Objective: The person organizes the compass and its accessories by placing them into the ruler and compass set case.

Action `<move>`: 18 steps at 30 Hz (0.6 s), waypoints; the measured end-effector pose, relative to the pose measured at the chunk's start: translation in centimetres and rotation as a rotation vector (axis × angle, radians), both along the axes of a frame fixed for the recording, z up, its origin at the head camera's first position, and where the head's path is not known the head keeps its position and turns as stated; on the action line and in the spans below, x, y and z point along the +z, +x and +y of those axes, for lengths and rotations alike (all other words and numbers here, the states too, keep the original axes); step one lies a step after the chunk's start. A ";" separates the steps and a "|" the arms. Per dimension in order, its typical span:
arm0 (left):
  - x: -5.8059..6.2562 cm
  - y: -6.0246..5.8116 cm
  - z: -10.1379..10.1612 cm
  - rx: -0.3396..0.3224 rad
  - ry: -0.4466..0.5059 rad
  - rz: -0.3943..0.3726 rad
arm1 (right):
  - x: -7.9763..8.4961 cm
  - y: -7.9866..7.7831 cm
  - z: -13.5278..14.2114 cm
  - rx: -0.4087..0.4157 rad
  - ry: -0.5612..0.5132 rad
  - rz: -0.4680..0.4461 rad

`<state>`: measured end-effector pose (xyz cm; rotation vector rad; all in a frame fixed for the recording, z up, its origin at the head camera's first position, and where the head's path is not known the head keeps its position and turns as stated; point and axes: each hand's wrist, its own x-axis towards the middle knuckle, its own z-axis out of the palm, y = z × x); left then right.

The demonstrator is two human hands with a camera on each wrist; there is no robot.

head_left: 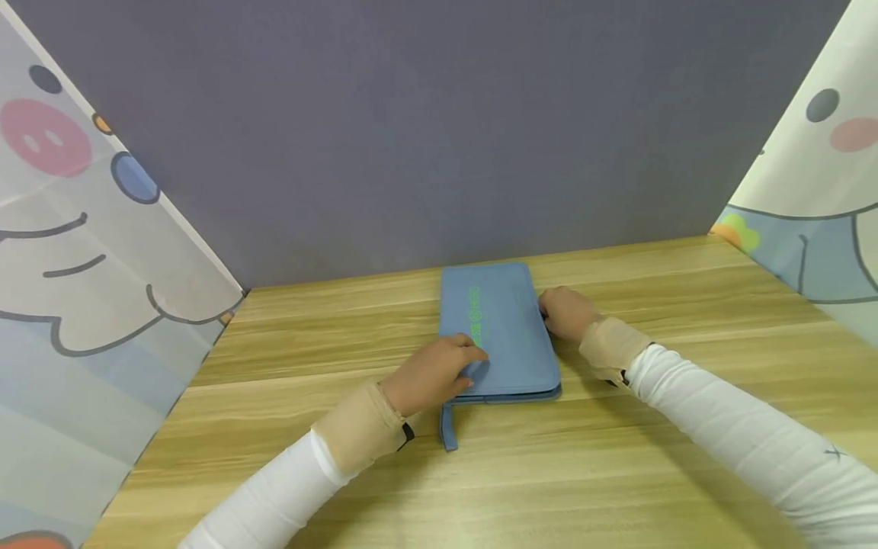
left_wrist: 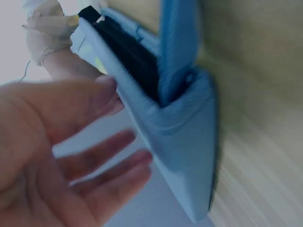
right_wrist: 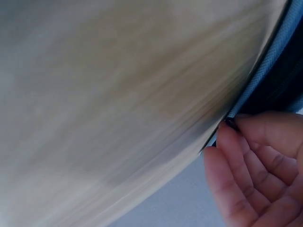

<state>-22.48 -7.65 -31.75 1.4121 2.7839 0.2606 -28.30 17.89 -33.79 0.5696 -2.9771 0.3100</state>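
A flat blue zippered pouch (head_left: pixel 504 320) with green lettering lies on the wooden table, its zip parted along the near edge and showing a dark inside in the left wrist view. At its right side my right hand (head_left: pixel 566 313) pinches a small dark zipper pull (right_wrist: pixel 231 124) between thumb and forefinger. My left hand (head_left: pixel 432 372) is over the pouch's near left part, thumb and fingers spread apart at its edge. A blue strap loop (head_left: pixel 448 428) sticks out from the near left corner.
The wooden tabletop (head_left: pixel 329 381) runs back to a grey panel (head_left: pixel 439 137). Cartoon-printed curtains (head_left: pixel 82 229) hang at both sides. Beige wraps cover both wrists below white sleeves.
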 end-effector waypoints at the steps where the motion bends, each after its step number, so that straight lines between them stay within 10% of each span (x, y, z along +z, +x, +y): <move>1: 0.1 -0.3 0.2 -0.024 -0.016 -0.026 | 0.0 0.0 0.1 0.002 0.002 -0.002; 7: 0.3 -1.2 0.5 -0.060 -0.073 -0.129 | -0.2 -0.3 0.1 0.023 -0.001 -0.015; 18: 0.6 -1.2 1.5 -0.021 -0.140 -0.091 | -0.8 -0.5 1.1 0.144 -0.029 0.004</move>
